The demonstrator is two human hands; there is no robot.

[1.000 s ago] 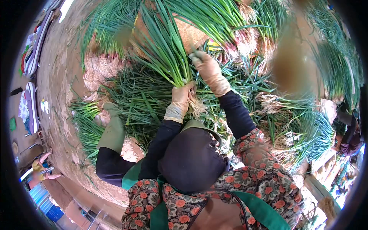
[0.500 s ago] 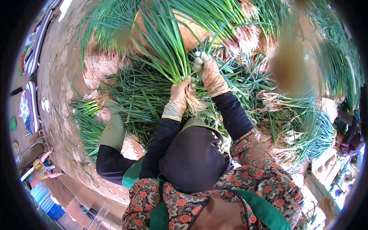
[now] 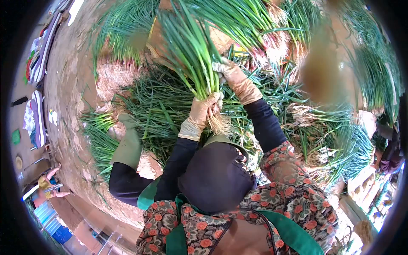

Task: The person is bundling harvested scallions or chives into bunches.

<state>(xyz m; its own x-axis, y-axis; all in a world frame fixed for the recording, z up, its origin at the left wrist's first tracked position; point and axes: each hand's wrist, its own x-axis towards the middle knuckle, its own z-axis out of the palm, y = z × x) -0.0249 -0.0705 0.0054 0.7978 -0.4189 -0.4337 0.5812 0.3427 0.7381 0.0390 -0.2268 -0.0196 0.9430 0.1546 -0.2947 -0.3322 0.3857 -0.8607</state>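
Note:
My left hand (image 3: 205, 109), in a pale glove, is closed round the lower stalks of a bunch of spring onions (image 3: 193, 51). The leaves fan upward, and pale stringy roots (image 3: 219, 124) hang out below my fist. My right hand (image 3: 231, 75), also gloved, is at the right side of the same bunch, higher up. Its fingers are curled against the stalks, their tips partly hidden. Beneath both hands lies a heap of loose green leaves (image 3: 157, 100).
More spring onions (image 3: 250, 25) lie on a brown sack (image 3: 159, 44) ahead. Other bunches stand at upper left (image 3: 121, 38) and far right (image 3: 369, 72). A boot (image 3: 129, 142) rests beside the leaf heap. Another person (image 3: 390, 155) is at the right edge.
The bunch has shifted slightly right, its leaves blurred by motion. My right hand has come against the stalks; earlier it held a few green strands just beside them. My left hand keeps its hold.

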